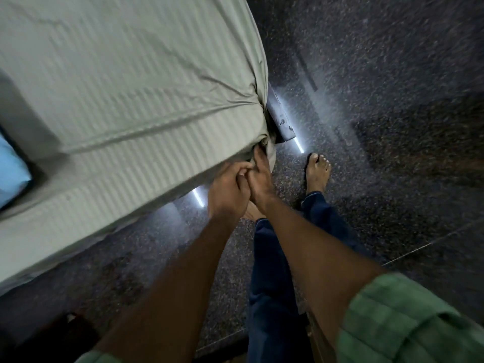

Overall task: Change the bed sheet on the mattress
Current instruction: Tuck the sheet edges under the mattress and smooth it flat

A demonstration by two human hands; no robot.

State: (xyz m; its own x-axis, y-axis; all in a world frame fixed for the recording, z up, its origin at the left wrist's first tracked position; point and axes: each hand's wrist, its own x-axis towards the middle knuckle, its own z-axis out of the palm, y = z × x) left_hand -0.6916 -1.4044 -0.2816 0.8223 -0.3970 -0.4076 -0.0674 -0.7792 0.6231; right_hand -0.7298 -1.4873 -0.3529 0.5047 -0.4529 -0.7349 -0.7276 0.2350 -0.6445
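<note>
A pale green striped bed sheet point(125, 95) covers the mattress, which fills the upper left of the view. Its corner is gathered into folds at the bed's near right corner point(263, 142). My left hand point(227, 192) and my right hand point(259, 179) are pressed together just below that corner. The right hand's fingers reach into the bunched cloth; the left hand's fingers are curled at the sheet's lower edge. What exactly each finger holds is blurred.
A grey metal bed-frame bracket point(281, 119) sticks out beyond the corner. Dark speckled stone floor point(392, 100) lies to the right. My bare foot point(317, 171) stands beside the corner. A blue pillow point(10, 174) lies at the left edge.
</note>
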